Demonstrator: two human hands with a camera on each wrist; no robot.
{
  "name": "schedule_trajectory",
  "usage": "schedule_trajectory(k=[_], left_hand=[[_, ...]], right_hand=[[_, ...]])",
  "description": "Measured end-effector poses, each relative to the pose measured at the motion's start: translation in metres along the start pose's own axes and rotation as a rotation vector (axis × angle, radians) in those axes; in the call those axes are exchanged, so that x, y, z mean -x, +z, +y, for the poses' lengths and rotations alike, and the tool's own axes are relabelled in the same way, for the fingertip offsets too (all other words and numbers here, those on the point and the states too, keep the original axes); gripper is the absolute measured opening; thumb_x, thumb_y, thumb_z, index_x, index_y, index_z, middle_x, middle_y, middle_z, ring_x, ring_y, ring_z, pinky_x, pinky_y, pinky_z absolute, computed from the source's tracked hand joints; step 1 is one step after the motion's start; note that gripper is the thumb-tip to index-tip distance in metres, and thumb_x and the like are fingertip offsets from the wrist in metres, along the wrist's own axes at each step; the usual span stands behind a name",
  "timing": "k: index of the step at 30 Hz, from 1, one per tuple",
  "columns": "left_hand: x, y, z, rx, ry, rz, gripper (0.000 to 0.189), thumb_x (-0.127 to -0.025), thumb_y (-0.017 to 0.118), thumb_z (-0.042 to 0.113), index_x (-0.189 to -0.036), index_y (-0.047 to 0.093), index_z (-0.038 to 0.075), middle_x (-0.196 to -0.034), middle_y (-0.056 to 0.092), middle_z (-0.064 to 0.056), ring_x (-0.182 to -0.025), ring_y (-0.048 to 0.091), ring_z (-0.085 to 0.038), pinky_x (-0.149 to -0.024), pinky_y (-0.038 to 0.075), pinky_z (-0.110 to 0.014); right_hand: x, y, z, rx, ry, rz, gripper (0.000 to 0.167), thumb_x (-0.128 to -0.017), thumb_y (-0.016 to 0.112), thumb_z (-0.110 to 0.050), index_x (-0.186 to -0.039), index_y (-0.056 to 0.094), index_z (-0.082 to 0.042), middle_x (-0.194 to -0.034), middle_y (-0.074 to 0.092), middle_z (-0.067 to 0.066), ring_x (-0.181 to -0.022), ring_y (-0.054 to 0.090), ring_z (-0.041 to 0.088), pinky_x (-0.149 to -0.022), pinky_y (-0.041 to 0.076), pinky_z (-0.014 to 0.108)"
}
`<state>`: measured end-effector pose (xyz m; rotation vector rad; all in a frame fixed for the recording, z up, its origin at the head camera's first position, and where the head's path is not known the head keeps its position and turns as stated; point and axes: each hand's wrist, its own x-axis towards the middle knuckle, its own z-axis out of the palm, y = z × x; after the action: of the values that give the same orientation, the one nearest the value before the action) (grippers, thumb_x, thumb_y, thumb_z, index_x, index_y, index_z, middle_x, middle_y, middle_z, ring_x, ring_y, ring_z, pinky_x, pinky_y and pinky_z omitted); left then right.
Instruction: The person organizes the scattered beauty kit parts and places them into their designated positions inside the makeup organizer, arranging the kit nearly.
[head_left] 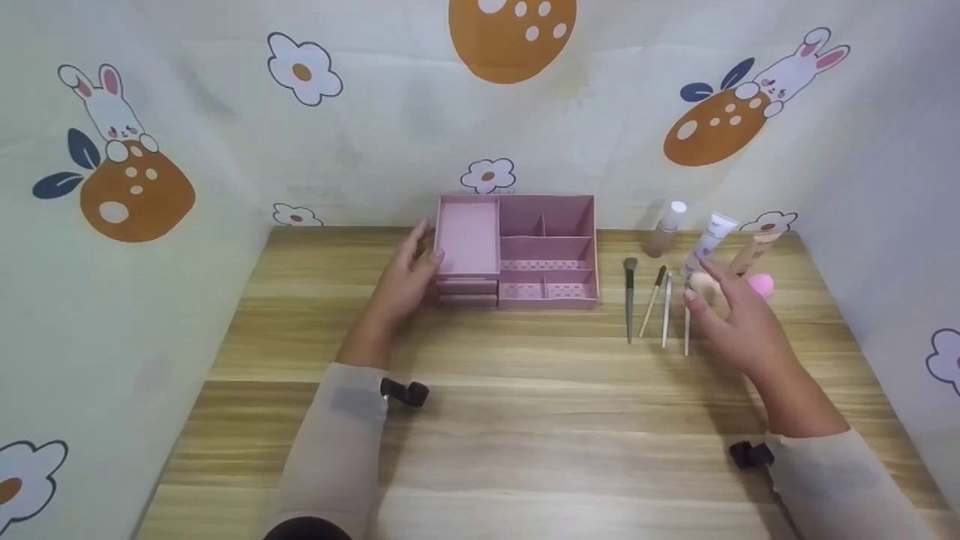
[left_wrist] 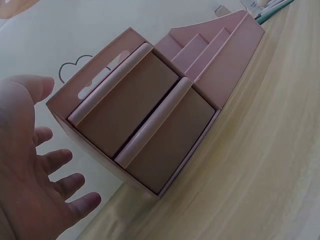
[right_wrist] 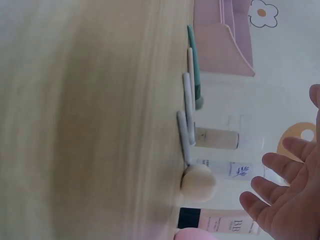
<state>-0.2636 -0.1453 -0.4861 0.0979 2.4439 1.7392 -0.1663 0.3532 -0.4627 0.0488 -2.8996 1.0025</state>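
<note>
A pink desktop organizer [head_left: 469, 236] stands at the back of the table, with two drawers [left_wrist: 132, 100] low on its left side and open compartments on its right. Close beside its left wall is my left hand [head_left: 401, 281], fingers spread and holding nothing. My right hand [head_left: 739, 322] hovers over the cosmetics on the right, fingers loosely extended, nothing in its grasp. Near its fingertips, in the head view, are a white tube [head_left: 720, 229] and a round beige puff [head_left: 703, 283]. A pink makeup sponge [head_left: 762, 285] is partly hidden behind this hand.
Several makeup brushes lie right of the organizer, among them a green-handled brush [head_left: 629, 307] and a white-handled one [head_left: 666, 315]. Behind them stand a white-capped bottle [head_left: 667, 229] and a BB cream tube [right_wrist: 225, 222]. Printed cloth walls [head_left: 390, 135] border the wooden table [head_left: 525, 420].
</note>
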Motion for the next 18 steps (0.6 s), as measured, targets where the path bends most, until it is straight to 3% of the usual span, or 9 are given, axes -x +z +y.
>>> schedule_trajectory(k=[6, 11, 15, 17, 18], left_hand=[[-0.002, -0.001, -0.012, 0.154, -0.012, -0.034, 0.067, -0.108, 0.057, 0.053, -0.168, 0.030, 0.041, -0.175, 0.034, 0.009, -0.164, 0.031, -0.019, -0.136, 0.027, -0.047], [-0.003, 0.001, -0.018, 0.238, -0.005, -0.065, 0.063, -0.109, 0.054, 0.051, -0.167, 0.033, 0.040, -0.177, 0.031, 0.006, -0.167, 0.023, -0.019, -0.138, 0.019, -0.048], [-0.004, 0.002, -0.021, 0.299, -0.012, -0.088, 0.058, -0.110, 0.054, 0.049, -0.165, 0.037, 0.043, -0.177, 0.030, 0.008, -0.167, 0.021, -0.017, -0.138, 0.020, -0.049], [-0.004, 0.003, -0.022, 0.335, -0.014, -0.104, 0.057, -0.110, 0.054, 0.047, -0.164, 0.038, 0.043, -0.177, 0.030, 0.009, -0.165, 0.025, -0.019, -0.137, 0.023, -0.050], [-0.004, 0.003, -0.023, 0.352, -0.017, -0.113, 0.056, -0.110, 0.054, 0.046, -0.164, 0.038, 0.043, -0.177, 0.029, 0.009, -0.165, 0.026, -0.020, -0.136, 0.025, -0.050]], right_hand=[[0.000, -0.001, 0.010, -0.073, 0.052, -0.015, 0.074, -0.109, 0.053, -0.056, -0.171, 0.029, -0.023, -0.173, 0.033, 0.024, -0.153, 0.035, 0.060, -0.116, 0.033, 0.083], [-0.001, -0.002, 0.014, -0.144, 0.037, -0.021, 0.075, -0.109, 0.057, -0.052, -0.168, 0.034, -0.013, -0.173, 0.035, 0.021, -0.156, 0.035, 0.053, -0.119, 0.038, 0.076], [-0.002, -0.004, 0.016, -0.165, 0.045, -0.022, 0.073, -0.109, 0.058, -0.049, -0.167, 0.035, -0.011, -0.170, 0.040, 0.022, -0.155, 0.038, 0.051, -0.118, 0.042, 0.073], [-0.003, -0.005, 0.018, -0.169, 0.058, -0.022, 0.073, -0.109, 0.059, -0.048, -0.167, 0.036, -0.010, -0.167, 0.044, 0.023, -0.152, 0.043, 0.049, -0.117, 0.046, 0.067], [-0.003, -0.006, 0.019, -0.176, 0.070, -0.026, 0.073, -0.108, 0.060, -0.048, -0.167, 0.037, -0.010, -0.165, 0.047, 0.024, -0.151, 0.046, 0.048, -0.116, 0.052, 0.057]])
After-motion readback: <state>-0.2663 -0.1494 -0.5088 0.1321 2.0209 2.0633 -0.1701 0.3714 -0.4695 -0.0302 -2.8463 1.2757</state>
